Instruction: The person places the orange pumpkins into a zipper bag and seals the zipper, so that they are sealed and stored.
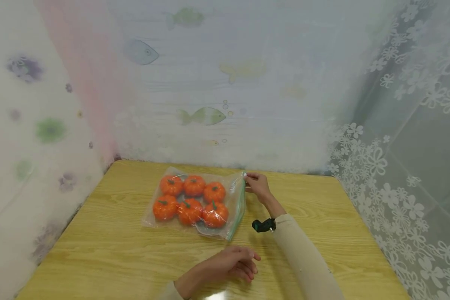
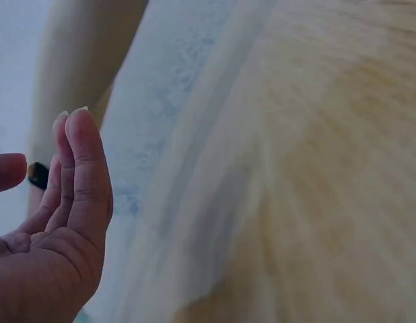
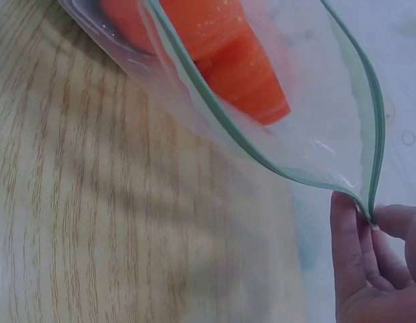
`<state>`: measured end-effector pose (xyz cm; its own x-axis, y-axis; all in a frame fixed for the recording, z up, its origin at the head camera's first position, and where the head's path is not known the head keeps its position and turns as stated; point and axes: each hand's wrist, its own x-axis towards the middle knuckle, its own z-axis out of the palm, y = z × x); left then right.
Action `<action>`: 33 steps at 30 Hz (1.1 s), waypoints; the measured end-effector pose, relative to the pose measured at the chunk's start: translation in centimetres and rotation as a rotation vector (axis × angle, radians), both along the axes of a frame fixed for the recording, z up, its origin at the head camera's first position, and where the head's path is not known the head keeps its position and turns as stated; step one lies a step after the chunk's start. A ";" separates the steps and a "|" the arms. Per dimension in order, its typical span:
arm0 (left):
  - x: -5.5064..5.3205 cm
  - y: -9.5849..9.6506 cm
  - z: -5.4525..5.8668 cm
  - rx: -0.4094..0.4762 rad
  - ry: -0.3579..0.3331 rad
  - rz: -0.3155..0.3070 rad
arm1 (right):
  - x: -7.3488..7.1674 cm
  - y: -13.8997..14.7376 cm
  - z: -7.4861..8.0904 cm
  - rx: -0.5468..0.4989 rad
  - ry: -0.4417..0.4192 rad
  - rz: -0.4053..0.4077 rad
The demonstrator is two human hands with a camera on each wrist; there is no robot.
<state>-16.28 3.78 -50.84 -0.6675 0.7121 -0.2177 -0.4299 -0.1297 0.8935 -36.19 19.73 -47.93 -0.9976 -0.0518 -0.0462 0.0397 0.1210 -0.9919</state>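
Observation:
A clear zip bag [image 1: 230,187] lies on the table with several small orange pumpkins [image 1: 193,186] inside, set in two rows on what looks like a clear tray. Its green-edged mouth faces right and gapes in the right wrist view, where the green zip strip [image 3: 262,158] bows apart. At the bag's far right corner my right hand [image 1: 259,186] pinches the end of the zip between thumb and fingers. My left hand [image 1: 232,263] hovers near the front of the table, holding nothing, its fingers loosely bent. In the left wrist view those fingers [image 2: 87,175] look relaxed.
The wooden table [image 1: 108,250] extends around the bag. A patterned curtain [image 1: 247,125] hangs along its back edge, with more sheets at left and right. A black device [image 1: 263,225] is strapped on my right wrist.

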 end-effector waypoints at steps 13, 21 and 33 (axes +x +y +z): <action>-11.5 -6.3 8.3 -0.107 0.387 0.160 | -0.2 -0.1 0.0 -0.008 0.009 0.037; -17.9 -7.5 8.4 -0.228 0.519 0.297 | -0.3 -0.4 0.1 0.014 0.021 0.063; -21.6 -5.3 6.6 -0.453 0.679 0.338 | -0.3 -0.5 0.5 0.013 0.051 0.182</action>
<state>-37.92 -1.54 -44.19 -0.9145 0.3946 0.0888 0.2097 0.2748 0.9384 -36.49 19.27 -47.42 -0.9730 -0.2310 0.0025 -0.0344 0.1345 -0.9903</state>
